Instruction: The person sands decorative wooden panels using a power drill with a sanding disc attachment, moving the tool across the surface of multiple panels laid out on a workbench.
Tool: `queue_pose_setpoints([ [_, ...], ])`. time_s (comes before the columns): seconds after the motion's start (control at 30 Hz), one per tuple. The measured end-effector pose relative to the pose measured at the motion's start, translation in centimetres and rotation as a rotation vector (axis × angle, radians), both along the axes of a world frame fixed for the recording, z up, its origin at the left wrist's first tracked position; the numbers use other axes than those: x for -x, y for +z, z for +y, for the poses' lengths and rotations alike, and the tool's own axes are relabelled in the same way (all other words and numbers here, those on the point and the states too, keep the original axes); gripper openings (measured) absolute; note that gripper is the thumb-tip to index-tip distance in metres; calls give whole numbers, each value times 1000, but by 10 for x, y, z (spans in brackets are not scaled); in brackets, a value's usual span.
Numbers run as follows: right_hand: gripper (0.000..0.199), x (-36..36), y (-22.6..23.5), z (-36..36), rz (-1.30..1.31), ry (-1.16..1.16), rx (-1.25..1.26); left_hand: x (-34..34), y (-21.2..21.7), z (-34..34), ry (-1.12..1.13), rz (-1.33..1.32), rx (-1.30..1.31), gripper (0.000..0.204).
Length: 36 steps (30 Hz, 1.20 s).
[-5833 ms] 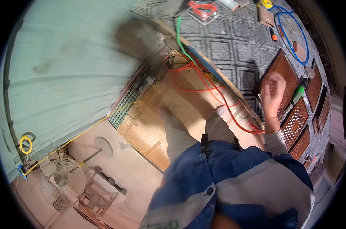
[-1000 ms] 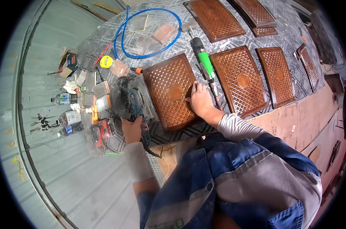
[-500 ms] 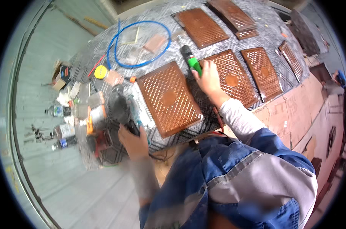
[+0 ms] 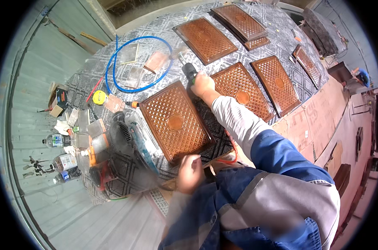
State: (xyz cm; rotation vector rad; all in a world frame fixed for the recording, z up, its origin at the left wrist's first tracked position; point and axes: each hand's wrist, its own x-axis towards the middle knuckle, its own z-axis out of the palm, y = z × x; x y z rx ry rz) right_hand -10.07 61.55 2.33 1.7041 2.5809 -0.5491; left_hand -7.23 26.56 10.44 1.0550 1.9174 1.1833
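In the head view, the person's right hand (image 4: 204,85) has its fingers wrapped around a green-and-black tool (image 4: 189,71), whose metal tip points toward the far side of the surface (image 4: 166,26). The tool is just beyond the upper right edge of the nearest brown lattice panel (image 4: 175,123), which lies flat with a plain medallion at its middle. The left hand (image 4: 189,175), blurred, is at the panel's near edge; I cannot tell whether its fingers are open or closed, or whether they touch the panel. Left of that panel lies a black-and-teal sander (image 4: 124,135); beyond it, a blue hose (image 4: 144,37) forms a loop. A second lattice panel (image 4: 243,97) lies right of the tool.
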Motion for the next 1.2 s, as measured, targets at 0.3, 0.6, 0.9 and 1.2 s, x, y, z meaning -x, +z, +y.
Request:
queue_pose_setpoints([
  [0.3, 35, -60, 67, -71, 1065, -380, 680, 7, -15, 57, 62, -96, -103, 69],
  [0.6, 28, -40, 62, -196, 1285, -247, 1497, 49, -28, 19, 90, -682, -5, 50],
  [0.9, 60, -52, 64, -204, 1113, -6, 1607, 31, -29, 4, 272, -968, 4, 22],
  [1.2, 66, -52, 23, -219, 883, 391, 903, 11, -47, -14, 280, -916, -59, 14],
])
